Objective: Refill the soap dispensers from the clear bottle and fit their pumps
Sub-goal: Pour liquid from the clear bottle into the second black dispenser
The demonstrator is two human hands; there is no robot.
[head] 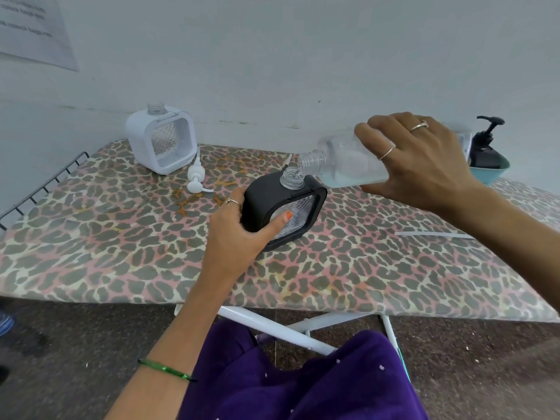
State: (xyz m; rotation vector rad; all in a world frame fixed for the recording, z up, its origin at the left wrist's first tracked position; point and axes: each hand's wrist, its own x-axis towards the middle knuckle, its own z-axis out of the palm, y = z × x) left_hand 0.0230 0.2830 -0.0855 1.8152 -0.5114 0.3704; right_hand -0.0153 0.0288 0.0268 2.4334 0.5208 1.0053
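A black square soap dispenser [260, 195] stands mid-board with its clear neck open. My left hand [239, 228] grips its left side, the thumb lying across its clear front window. My right hand [421, 159] holds the clear bottle [336, 162] tipped almost flat, its open mouth touching the dispenser's neck; pale liquid lies along the bottle's lower side. A white dispenser [162, 139] with no pump stands at the back left. The white pump [195, 180] lies on the board beside it. A black pump [489, 122] shows at the far right, behind my right hand.
The work surface is an ironing board with a leopard-print cover [121, 237], set against a pale wall. A teal bowl [488, 174] at the far right holds a dark bottle. A wire rack [39, 189] edges the board's left end. A white strip [433, 235] lies at right.
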